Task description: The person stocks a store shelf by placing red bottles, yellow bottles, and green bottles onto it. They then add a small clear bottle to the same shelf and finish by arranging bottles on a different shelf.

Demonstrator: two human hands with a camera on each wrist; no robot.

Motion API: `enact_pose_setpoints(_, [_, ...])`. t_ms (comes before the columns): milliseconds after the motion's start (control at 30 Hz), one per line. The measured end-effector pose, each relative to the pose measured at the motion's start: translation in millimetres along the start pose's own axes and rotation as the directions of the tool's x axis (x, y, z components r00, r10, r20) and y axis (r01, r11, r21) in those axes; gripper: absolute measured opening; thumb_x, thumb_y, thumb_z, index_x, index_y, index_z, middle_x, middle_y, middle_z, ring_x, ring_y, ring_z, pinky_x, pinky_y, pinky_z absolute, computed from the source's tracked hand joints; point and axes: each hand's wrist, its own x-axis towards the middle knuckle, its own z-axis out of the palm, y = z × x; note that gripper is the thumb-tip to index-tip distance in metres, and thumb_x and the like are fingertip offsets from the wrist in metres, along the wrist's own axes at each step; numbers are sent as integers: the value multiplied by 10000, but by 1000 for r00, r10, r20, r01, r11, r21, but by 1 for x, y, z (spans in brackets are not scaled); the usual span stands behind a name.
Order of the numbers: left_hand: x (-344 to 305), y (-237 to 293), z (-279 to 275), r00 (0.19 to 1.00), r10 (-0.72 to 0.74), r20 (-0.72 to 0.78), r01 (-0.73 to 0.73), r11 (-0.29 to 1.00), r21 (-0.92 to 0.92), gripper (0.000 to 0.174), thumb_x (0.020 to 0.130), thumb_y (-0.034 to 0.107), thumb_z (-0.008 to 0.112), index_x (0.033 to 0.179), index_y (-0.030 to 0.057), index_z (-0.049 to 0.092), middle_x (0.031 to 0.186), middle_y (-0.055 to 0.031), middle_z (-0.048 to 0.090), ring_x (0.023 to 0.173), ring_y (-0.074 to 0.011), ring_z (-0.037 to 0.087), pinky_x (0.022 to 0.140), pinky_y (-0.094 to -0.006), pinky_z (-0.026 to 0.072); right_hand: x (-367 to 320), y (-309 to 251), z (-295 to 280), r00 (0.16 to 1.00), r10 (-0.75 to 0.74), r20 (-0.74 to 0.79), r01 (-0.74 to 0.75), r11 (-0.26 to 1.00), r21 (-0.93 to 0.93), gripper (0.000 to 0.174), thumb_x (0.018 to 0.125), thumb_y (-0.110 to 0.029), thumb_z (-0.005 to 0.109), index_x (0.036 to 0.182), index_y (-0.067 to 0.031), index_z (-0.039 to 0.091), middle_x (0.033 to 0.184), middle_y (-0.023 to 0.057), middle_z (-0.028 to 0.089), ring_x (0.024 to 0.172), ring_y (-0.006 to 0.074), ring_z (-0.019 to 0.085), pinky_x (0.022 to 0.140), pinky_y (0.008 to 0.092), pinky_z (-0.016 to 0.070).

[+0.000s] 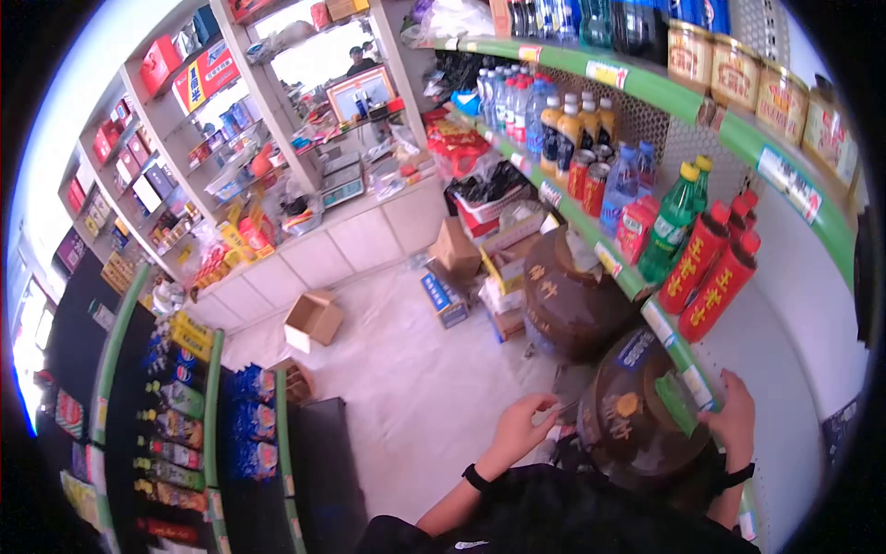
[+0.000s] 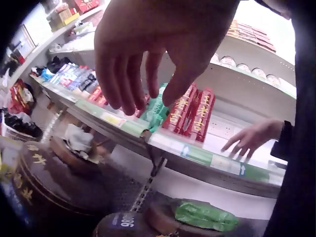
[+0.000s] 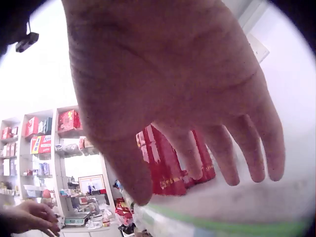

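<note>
My left hand (image 1: 524, 430) hangs loosely curled over the floor, left of a big brown jar (image 1: 609, 443), and holds nothing. At the green-edged shelf, my right hand (image 1: 734, 417) reaches over the lower board with loosely spread fingers and nothing in them. Nearest to it stand several red bottles (image 1: 699, 265) with yellow lettering, partly behind its fingers in the right wrist view. Beside them is a green soda bottle (image 1: 672, 224) with a yellow cap. Crumpled green plastic (image 2: 206, 216) lies on the lid of the jar below the shelf.
Another brown jar (image 1: 577, 300) stands under the shelf, with cartons (image 1: 452, 247) beyond it. Glass jars (image 1: 736, 72) line the upper shelf. An open cardboard box (image 1: 314, 319) sits on the floor. Drink shelves (image 1: 214, 425) flank the left side; a counter (image 1: 323, 254) runs across the back.
</note>
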Motion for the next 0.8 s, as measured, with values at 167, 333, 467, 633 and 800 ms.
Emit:
enact_pose_setpoints(167, [-101, 1, -23, 969, -213, 126, 207, 977, 57, 220, 890, 167, 704, 1070, 42, 688, 994, -116, 713, 897, -254, 697, 785, -355, 552, -2, 28, 32, 987, -4, -163, -22, 987, -158, 706, 688, 10, 755, 1358, -82, 551, 1413, 188, 544, 1313, 358, 508, 1101, 435, 410])
enact_pose_setpoints(333, [-197, -3, -47, 935, -322, 146, 304, 943, 133, 219, 900, 178, 682, 1073, 43, 678, 997, -132, 707, 911, -280, 694, 789, -373, 553, 9, 57, 57, 979, 2, -205, -42, 981, -192, 681, 759, 60, 681, 1404, -82, 513, 1449, 150, 522, 1350, 332, 483, 1129, 411, 384])
enact_pose_setpoints(467, [-257, 4, -66, 908, -406, 105, 395, 912, 110, 226, 905, 191, 673, 1082, 50, 669, 994, -138, 704, 916, -291, 695, 793, -380, 552, 11, 59, 63, 980, 19, -197, -39, 995, -95, 655, 805, 80, 624, 1428, -60, 480, 1468, 165, 499, 1361, 334, 471, 1148, 415, 365])
enact_pose_setpoints(633, [-313, -7, -82, 902, -427, -55, 431, 891, 141, 238, 904, 186, 650, 1100, 50, 650, 990, -151, 689, 910, -309, 681, 803, -398, 541, -5, 50, 80, 819, -234, -523, 59, 942, -330, 606, 843, 69, 580, 1431, -44, 481, 1455, 200, 492, 1369, 352, 451, 1162, 427, 348])
enact_pose_setpoints(800, [-341, -13, -106, 886, -412, -214, 442, 890, 114, 241, 905, 194, 640, 1099, 51, 651, 998, -144, 689, 932, -307, 674, 827, -402, 533, -58, -64, 121, 869, -197, -455, 240, 970, 38, 491, 834, 89, 551, 1315, -8, 580, 1328, 202, 593, 1252, 357, 543, 1099, 415, 402])
